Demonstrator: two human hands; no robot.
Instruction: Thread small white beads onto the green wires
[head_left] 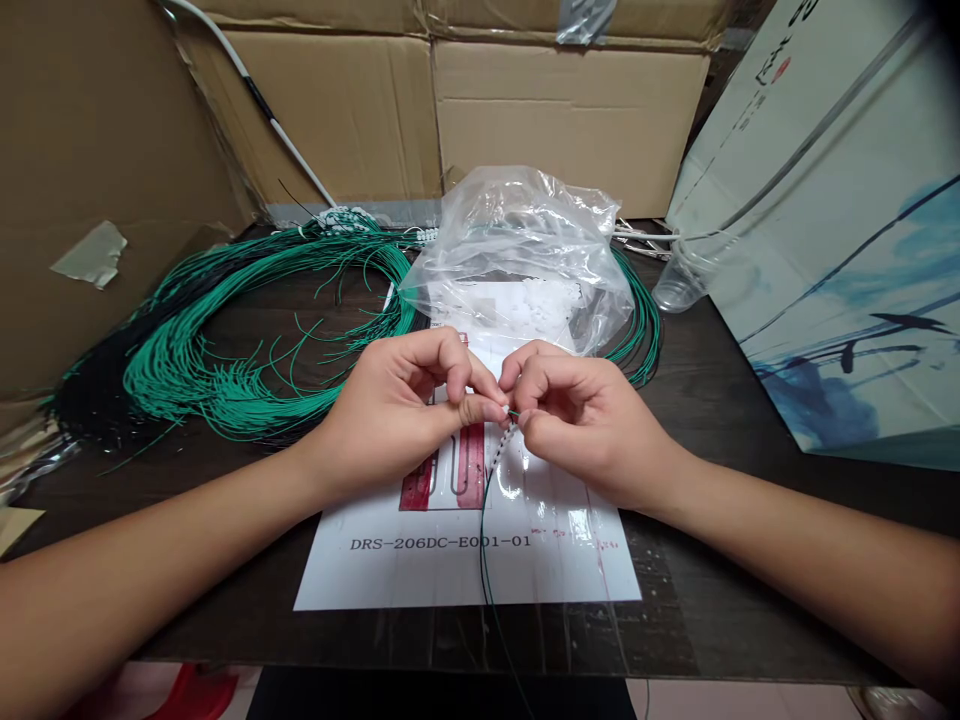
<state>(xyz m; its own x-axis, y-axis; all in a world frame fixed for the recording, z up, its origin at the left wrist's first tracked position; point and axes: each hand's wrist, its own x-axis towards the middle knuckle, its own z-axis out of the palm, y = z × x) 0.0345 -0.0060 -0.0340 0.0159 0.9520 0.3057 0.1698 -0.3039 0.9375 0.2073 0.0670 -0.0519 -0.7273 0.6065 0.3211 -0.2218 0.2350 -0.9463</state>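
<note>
Over a printed sheet [375, 582], my left hand [409, 395] and my right hand [589, 420] meet fingertip to fingertip. A small white piece [506, 410] is pinched in my left thumb and finger; its exact kind is too small to make out. My right thumb and finger grip the short green end of a thin wire [514, 413] beside it. Below the fingertips hangs a black-and-white banded stretch [501, 447]. From there a dark and green wire pair [484, 545] runs down past the table's front edge.
A large bundle of green and black wires [172, 350] lies at the left, with more green wires [645, 320] at the right. Behind the sheet sits a clear plastic bag [525, 235]. A clear plastic cup [684, 278], cardboard walls [562, 130] and a painted box [840, 250] stand around.
</note>
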